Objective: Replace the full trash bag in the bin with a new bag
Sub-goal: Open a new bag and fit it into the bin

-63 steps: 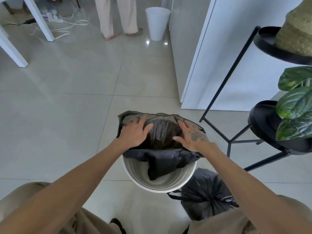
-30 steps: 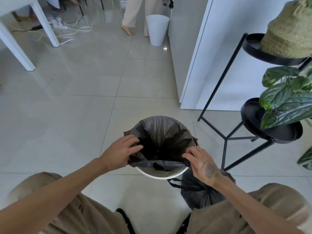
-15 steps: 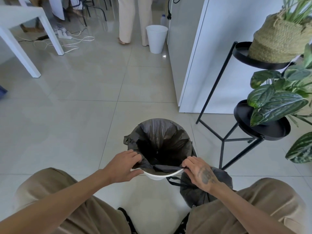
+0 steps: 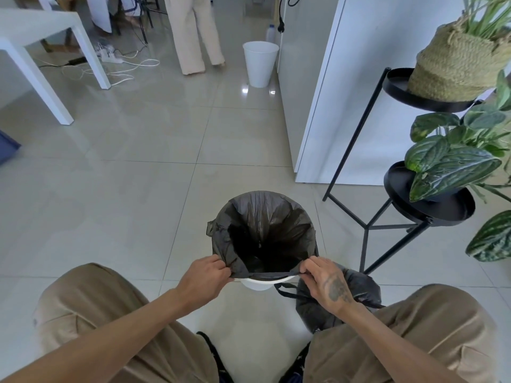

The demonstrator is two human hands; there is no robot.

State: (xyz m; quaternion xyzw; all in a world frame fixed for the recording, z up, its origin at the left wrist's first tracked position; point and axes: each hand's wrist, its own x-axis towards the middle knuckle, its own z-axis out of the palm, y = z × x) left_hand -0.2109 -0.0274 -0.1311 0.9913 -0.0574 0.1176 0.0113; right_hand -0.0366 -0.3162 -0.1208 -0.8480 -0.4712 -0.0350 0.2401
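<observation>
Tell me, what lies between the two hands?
The head view shows the new bag, its near edge stretched from left hand to right hand above the rim of the bin.

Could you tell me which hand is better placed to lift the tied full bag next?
Probably the right hand: the full bag sits just beneath it; the left hand is across the bin. Both pinch the new bag.

Glossy beige tiled floor (image 4: 124, 203). White wall (image 4: 373, 78) ahead-right of the fingers (image 4: 312, 265). Black plant stand (image 4: 442, 214) to their right. White table (image 4: 41, 26) and cables (image 4: 143, 62) far ahead-left.
</observation>
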